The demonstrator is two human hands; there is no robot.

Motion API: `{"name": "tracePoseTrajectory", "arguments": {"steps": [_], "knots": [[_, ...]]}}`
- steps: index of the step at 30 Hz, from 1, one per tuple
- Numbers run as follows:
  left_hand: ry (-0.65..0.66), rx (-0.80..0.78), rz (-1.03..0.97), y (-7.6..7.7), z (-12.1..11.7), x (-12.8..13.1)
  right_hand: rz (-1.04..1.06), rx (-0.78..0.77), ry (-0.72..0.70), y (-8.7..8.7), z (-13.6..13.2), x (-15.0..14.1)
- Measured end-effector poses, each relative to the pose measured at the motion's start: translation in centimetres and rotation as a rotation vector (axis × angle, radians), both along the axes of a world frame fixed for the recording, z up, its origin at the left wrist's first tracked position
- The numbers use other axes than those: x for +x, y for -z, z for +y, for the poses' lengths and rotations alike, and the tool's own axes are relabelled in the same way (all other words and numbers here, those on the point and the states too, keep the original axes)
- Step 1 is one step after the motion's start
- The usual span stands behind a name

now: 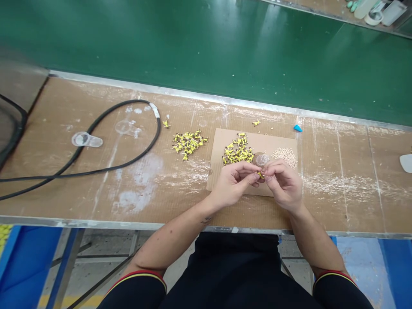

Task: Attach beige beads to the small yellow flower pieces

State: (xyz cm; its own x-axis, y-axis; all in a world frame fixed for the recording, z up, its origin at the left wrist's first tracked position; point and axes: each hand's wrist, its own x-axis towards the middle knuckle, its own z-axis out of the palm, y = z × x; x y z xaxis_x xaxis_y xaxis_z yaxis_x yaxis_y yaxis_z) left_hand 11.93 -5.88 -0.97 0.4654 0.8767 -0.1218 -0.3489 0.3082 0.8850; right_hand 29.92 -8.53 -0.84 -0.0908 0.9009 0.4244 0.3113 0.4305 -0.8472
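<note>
Bare left hand (233,182) and bare right hand (283,184) close together, fingertips pinching one small yellow piece (260,175) above a flat brown cardboard sheet (254,139). Seemingly done: two yellow heaps (238,150) (189,145). Seemingly left: pale beige granular heap (285,156) beside a clear round plastic cup (262,160).

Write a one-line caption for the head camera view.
Left hand and right hand pinch a yellow piece over cardboard.

Bright, even overhead lighting throughout. Pale vertical streaks of glare across the green mat (206,43); dull sheen along the metal edge strip (193,96). Only soft, faint shadows under the left hand (231,185) and right hand (283,185) on the tabletop (337,201). Wide-angle bowing toward the frame edges; softer focus at the far left. Small yellow parts (238,150) slightly blurred, fine detail lost.
</note>
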Motion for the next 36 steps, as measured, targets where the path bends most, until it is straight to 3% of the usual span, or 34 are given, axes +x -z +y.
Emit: {"name": "tracePoseTrajectory", "arguments": {"steps": [15,26,36], "knots": [[-0.011,0.08,0.021,0.3,-0.2,0.1,-0.021,0.006,-0.003,-0.2,0.1,-0.2],[-0.064,0.252,0.183,1.0,-0.7,0.0,-0.005,-0.034,0.011,-0.4,0.1,-0.2],[-0.12,0.413,0.253,0.5,-0.7,0.0,0.068,-0.113,0.053,-0.5,0.1,-0.3]]}}
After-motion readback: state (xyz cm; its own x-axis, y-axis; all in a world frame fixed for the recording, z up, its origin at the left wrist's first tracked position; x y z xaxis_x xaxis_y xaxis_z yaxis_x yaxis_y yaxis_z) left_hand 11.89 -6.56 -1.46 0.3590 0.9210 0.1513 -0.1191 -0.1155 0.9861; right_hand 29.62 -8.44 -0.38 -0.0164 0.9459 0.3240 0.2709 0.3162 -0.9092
